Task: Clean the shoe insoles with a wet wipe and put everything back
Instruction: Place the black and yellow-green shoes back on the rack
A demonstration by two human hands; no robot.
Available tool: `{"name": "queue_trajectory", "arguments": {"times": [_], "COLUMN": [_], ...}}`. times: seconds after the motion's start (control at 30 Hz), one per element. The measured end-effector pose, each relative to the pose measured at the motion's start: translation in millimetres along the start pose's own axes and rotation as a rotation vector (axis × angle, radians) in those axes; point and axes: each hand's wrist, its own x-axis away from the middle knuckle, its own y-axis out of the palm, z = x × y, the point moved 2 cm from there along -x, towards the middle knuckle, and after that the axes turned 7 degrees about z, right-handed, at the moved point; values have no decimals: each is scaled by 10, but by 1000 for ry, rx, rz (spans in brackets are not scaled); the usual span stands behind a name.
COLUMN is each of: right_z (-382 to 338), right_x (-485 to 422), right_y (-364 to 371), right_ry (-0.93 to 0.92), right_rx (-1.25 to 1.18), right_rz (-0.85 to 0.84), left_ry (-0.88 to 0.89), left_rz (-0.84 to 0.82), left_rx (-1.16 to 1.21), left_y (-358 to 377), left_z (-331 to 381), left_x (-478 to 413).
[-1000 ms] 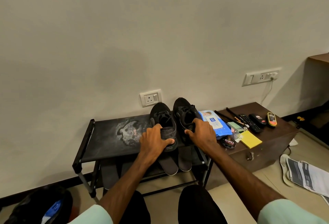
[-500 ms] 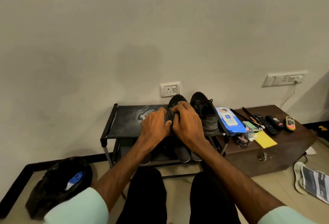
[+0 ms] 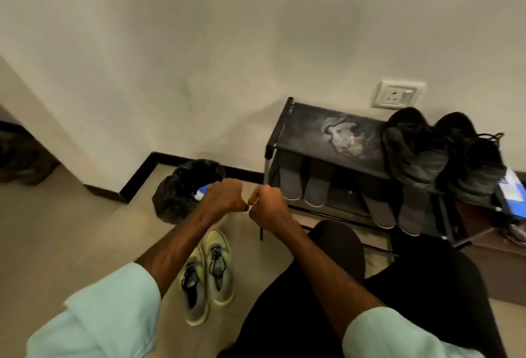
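Two black shoes [image 3: 418, 153] stand side by side on the top shelf of a black shoe rack [image 3: 301, 127], at its right end. Several grey insoles [image 3: 316, 187] lean on the rack's lower shelf. A blue wet wipe pack [image 3: 512, 190] shows at the right edge, partly cut off. My left hand [image 3: 225, 195] and my right hand [image 3: 267, 207] are both closed into fists, knuckles almost touching, held in the air left of the rack. Nothing shows inside either fist.
A black bag [image 3: 182, 190] with something blue in it sits on the floor just behind my left hand. A pair of yellow-green sneakers [image 3: 207, 269] lies on the floor under my left forearm. A brown wooden chest [image 3: 498, 261] stands right of the rack.
Both hands have left the black shoes on the rack and moved down and left, closing into fists. The view has swung left and down, bringing the sneakers and the bag into sight.
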Motion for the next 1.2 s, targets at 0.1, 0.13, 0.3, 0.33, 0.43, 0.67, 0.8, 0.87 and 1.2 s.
{"name": "queue_trajectory", "arguments": {"times": [0.1,0.13,0.3,0.33,0.43,0.67,0.8,0.87,1.2], "right_z": [183,245,601,692,953,1207,1410,1489,1485], "right_x": [-195,-218,-128,-85,-155,-388,-388,-347,-418], "right_y": [799,1021,2069,2227,2702,3201,3449,3562,3550], "right_ry": [12,9,-93,-97,-100,-184,-241,-250,-159], "right_rx": [105,124,269,303,395,636,740,789,695], "right_rz": [-226,-275,-602,-668,-864,-1055,-1098,-1111,-703], "left_ry": [-113,-157,-341,-363,-469,-592,-589,-579,-443], "left_rz": [-105,-113,-193,-208,-330,-579,-597,-582,-338], "left_rx": [32,50,144,164,212,146,136,139,215], "left_y": [566,754,1686,1863,2410,3492,3910,4056,4308], "left_z": [-480,-614,-1149,-1217,-1424,-1630,-1704,-1720,-1847], "left_x": [-95,-99,-74,-49,-4,268,337,393,517]}}
